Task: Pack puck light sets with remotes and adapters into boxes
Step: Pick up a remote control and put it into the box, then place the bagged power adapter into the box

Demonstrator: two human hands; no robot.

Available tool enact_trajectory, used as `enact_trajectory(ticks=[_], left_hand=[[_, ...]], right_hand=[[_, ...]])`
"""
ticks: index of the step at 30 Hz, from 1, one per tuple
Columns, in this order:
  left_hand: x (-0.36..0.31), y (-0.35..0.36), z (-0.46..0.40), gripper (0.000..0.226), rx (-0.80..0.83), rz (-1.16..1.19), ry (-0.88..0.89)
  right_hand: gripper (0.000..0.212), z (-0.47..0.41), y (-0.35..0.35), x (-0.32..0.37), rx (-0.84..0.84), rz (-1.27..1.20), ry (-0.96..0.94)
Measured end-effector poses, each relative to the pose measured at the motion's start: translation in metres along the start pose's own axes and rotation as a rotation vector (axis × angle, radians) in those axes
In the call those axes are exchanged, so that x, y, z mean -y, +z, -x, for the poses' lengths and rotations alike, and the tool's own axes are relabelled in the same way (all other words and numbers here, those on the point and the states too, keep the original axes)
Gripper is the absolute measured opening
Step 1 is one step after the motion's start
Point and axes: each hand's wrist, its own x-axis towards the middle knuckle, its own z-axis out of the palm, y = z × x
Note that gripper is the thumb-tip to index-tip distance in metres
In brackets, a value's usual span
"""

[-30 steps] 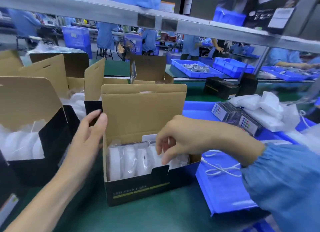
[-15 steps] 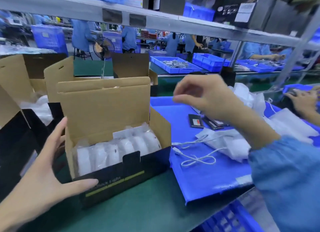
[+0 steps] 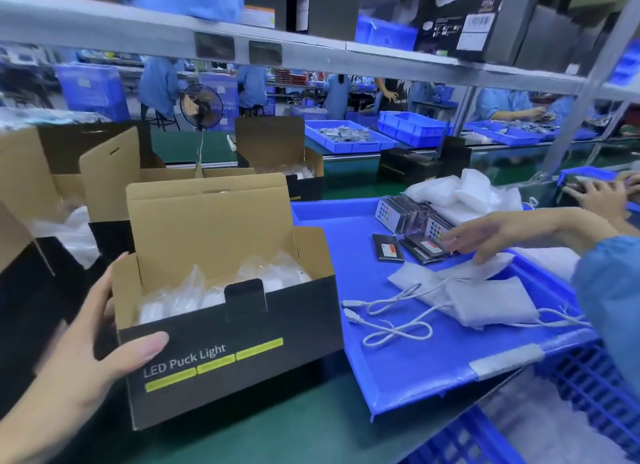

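Our left hand (image 3: 93, 345) grips the open black cardboard puck-light box (image 3: 221, 342) at its left corner. Our right hand (image 3: 498, 235), fingers spread open, hovers over the flat black remotes (image 3: 424, 247) near the blue plastic tray's (image 3: 415, 370) far edge.

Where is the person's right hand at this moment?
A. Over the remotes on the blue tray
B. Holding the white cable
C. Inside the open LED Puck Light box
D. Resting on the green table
A: the right hand reaches over the remotes on the blue tray, well away from the LED Puck Light box.

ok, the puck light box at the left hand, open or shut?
Open. The box has its lid flap standing upright, bagged white lights showing inside.
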Motion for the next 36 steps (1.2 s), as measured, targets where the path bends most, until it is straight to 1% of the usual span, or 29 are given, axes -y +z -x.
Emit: enact_trajectory(ticks=[1,2,4,5,7,10,13,15,17,18,19,20,21,24,26,28,29,31,33,36], left_hand=[[-0.002,0.003,0.001,0.102,-0.007,0.007,-0.005],[-0.003,0.004,0.002,0.102,-0.011,0.011,-0.004],[-0.004,0.006,0.003,0.101,-0.002,0.020,-0.005],[-0.004,0.006,0.003,0.100,0.007,0.012,-0.010],[-0.007,0.006,0.005,0.100,0.013,-0.012,-0.020],[-0.020,0.010,0.012,0.101,0.010,-0.059,-0.016],[-0.041,0.022,0.014,0.102,0.000,-0.112,-0.028],[-0.057,0.035,0.017,0.104,-0.025,-0.138,-0.023],[-0.073,0.045,0.020,0.106,-0.042,-0.131,-0.005],[-0.080,0.049,0.020,0.108,-0.043,-0.122,-0.003],[-0.086,0.052,0.021,0.109,-0.040,-0.114,-0.004],[-0.090,0.055,0.022,0.110,-0.036,-0.107,-0.007],[-0.094,0.056,0.024,0.111,-0.038,-0.108,-0.012],[-0.104,0.060,0.027,0.113,-0.025,-0.106,-0.040],[-0.108,0.060,0.028,0.113,-0.025,-0.123,-0.052],[-0.110,0.059,0.028,0.114,-0.024,-0.154,-0.073],[-0.112,0.059,0.028,0.116,-0.022,-0.162,-0.082],[-0.114,0.060,0.029,0.117,-0.007,-0.174,-0.079],[-0.118,0.060,0.030,0.117,0.001,-0.199,-0.071],[-0.126,0.060,0.033,0.121,0.038,-0.274,-0.082]], right_hand=[[0.062,0.005,-0.006,-0.003,-0.006,0.006,0.012],[0.063,0.009,-0.009,-0.006,-0.017,0.078,0.050],[0.064,0.012,-0.004,-0.008,-0.043,0.358,0.135],[0.065,0.008,0.003,-0.008,-0.069,0.491,0.148],[0.067,-0.003,0.022,-0.005,-0.157,0.666,0.096],[0.064,-0.019,0.038,-0.001,-0.244,0.759,-0.020],[0.059,-0.022,0.039,-0.001,-0.235,0.792,-0.060],[0.047,-0.023,0.039,-0.002,-0.254,0.863,-0.054],[0.034,-0.026,0.042,-0.003,-0.325,0.933,-0.050],[0.027,-0.026,0.045,-0.001,-0.365,0.895,-0.084],[0.020,-0.025,0.048,0.002,-0.401,0.788,-0.138],[0.013,-0.021,0.051,0.008,-0.429,0.636,-0.209],[0.011,-0.017,0.053,0.017,-0.472,0.495,-0.296],[0.019,0.003,0.054,0.063,-0.704,0.179,-0.512],[0.023,0.018,0.051,0.106,-0.744,-0.016,-0.661],[0.032,0.035,0.049,0.152,-0.749,-0.101,-0.806],[0.034,0.043,0.051,0.172,-0.735,-0.098,-0.868],[0.039,0.050,0.062,0.205,-0.642,-0.028,-0.938],[0.039,0.048,0.081,0.228,-0.519,0.125,-0.919],[0.039,0.039,0.113,0.245,-0.364,0.424,-0.880]])
